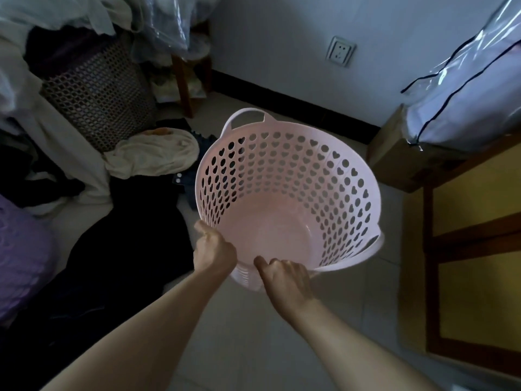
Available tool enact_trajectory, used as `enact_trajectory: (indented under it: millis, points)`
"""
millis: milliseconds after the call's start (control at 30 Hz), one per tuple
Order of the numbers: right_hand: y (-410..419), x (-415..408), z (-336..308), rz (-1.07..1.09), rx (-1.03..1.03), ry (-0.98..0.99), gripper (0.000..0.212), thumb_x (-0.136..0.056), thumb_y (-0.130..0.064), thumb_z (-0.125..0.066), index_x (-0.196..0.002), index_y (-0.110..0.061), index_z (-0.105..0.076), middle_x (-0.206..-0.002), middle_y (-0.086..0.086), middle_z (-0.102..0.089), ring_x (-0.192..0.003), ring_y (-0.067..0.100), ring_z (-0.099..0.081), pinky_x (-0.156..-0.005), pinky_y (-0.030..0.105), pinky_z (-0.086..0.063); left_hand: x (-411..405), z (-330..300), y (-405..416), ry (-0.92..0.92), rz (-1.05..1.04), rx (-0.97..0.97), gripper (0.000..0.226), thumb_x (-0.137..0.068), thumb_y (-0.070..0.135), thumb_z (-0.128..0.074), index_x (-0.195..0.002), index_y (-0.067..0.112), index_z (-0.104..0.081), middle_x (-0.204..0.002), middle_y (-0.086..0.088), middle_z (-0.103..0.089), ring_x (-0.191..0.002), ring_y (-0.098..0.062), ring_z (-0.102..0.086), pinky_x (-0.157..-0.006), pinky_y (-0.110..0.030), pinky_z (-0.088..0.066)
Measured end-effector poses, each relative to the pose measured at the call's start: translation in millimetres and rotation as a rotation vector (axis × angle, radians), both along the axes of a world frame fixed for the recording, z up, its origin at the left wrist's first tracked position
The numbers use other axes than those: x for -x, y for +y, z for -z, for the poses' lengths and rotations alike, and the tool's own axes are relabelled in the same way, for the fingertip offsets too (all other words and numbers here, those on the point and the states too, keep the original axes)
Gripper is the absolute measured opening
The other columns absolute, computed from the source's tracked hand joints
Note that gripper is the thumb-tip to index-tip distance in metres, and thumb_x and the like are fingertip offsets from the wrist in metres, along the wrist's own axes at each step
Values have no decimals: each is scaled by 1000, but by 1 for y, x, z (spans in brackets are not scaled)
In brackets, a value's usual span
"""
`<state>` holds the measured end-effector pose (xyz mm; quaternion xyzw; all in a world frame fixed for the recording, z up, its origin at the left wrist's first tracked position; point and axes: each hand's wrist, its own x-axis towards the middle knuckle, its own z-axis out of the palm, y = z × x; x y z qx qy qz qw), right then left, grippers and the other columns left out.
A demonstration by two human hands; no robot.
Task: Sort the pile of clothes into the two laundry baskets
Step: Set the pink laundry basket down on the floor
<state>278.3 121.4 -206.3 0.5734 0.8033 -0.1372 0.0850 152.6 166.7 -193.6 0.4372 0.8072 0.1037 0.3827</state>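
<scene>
Pink basket (287,153) tilts toward you, empty: your left hand (214,249) and right hand (284,277) curl round its near rim, likely positioning it beside the clothes (132,221).

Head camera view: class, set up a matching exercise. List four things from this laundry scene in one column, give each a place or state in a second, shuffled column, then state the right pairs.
Things
1. pink basket
2. cream cloth
3. wall socket
4. brown basket

Places or states
A. on the wall at the back
B. held at its near rim by the left hand and right hand, nothing inside
C. at the back left, dark clothes on top
D. crumpled on the floor, left of the pink basket

Pairs: 1-B, 2-D, 3-A, 4-C
</scene>
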Motion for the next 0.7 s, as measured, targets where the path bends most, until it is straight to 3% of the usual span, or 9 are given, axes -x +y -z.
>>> enact_trajectory:
  millis: [167,433,700]
  points:
    - [8,-31,36,-11,28,-12,33,-92,-7,-39,-124,-10,-47,-109,18,-62,-100,36,-61,-65,35,-29,-33,40,5,-27,-54,21,40,-89,2,-42,-123,2,-22,-116,-25,-55,-99,-41,-59,-85,-45,-51]
    - [23,-34,80,-42,4,40,27,-93,-12,-40,-117,-12,-51,-106,19,-63,-99,35,-61,-65,33,-29,-36,78,4,-13,-169,-10,42,-89,1,-40,-126,2,-21,-115,-25,-55,-100,-41,-56,-81,-44,-45]
    - [41,1,90,-56,101,135,24,-95,-18,-39,-114,-13,-54,-108,20,-63,-101,35,-59,-69,33,-37,-1,86,8,21,-245,-34,36,-87,-1,-37,-120,3,-24,-94,-14,-42,-88,-36,-49,-83,-46,-45]
